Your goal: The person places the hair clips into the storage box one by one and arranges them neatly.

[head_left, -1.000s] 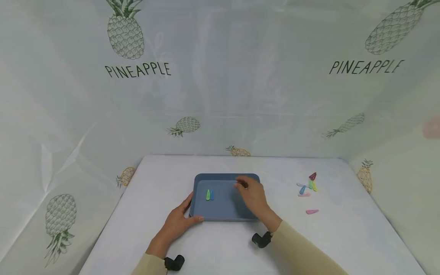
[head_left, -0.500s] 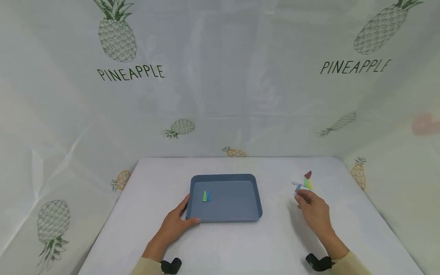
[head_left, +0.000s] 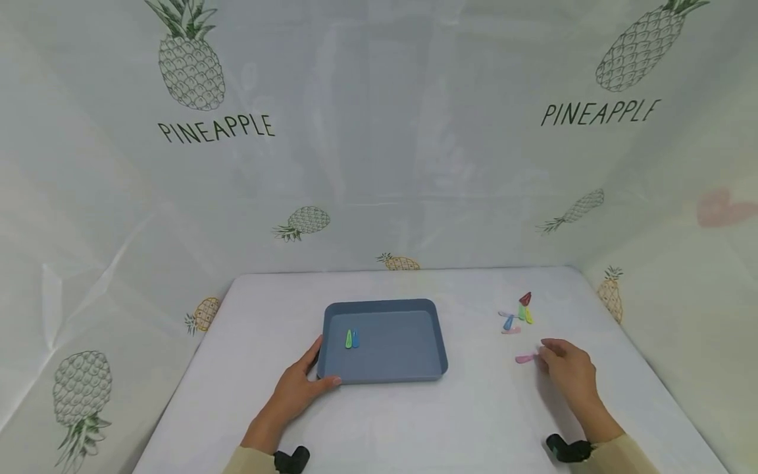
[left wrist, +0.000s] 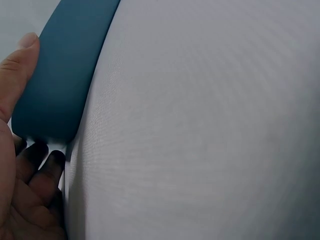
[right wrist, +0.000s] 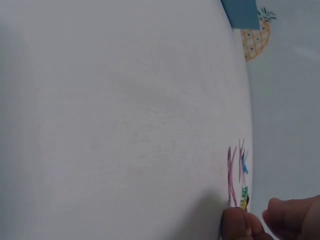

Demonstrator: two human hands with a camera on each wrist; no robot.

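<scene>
A: How is the person's left hand (head_left: 294,393) placed at the white desk (head_left: 391,424)?

B: It grips the near left corner of a blue-grey tray (head_left: 397,343), thumb over the front rim, the other fingers along the left side.

A: And the right hand (head_left: 570,376)?

B: Low over the right part of the desk, fingers bent, a narrow gap between thumb and fingertips in the right wrist view. The fingertips are at the outer end of a pink clip (head_left: 524,359); whether they touch it cannot be told.

A: Where does that clip lie?

B: On the desk, right of the tray and well apart from it, nearer the person than a loose group of others. In that group, a red clip (head_left: 525,299) lies farthest back, with a yellow clip (head_left: 529,316) and a pale green clip (head_left: 522,313) just in front, then a second blue clip (head_left: 508,322) and a pale pink clip (head_left: 512,330).

A: What does the tray hold?

B: A bright green clip (head_left: 349,339) and a blue clip (head_left: 356,338), side by side in its left part.

A: The setting?

B: A pale backdrop (head_left: 367,151) printed with pineapples.
</scene>
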